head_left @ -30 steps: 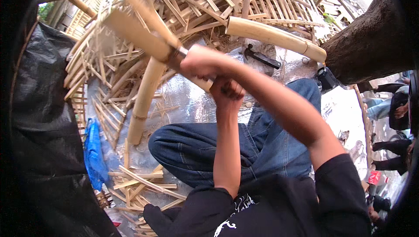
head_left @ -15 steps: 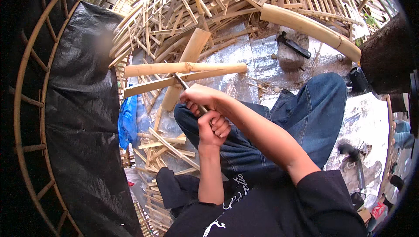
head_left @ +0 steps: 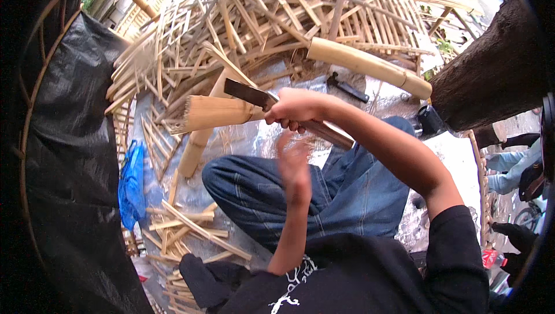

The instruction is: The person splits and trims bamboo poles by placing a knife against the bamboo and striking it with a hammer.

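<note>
Your right hand [head_left: 296, 108] has its fingers clamped on a knife [head_left: 248, 92], the dark blade pointing left and far. A split bamboo piece [head_left: 218, 112] sits just left of your grip, near the blade. Your left hand [head_left: 295, 166] is nearer you, blurred; I cannot tell if its fingers are apart. 1 hammer [head_left: 348, 87] lies far right.
</note>
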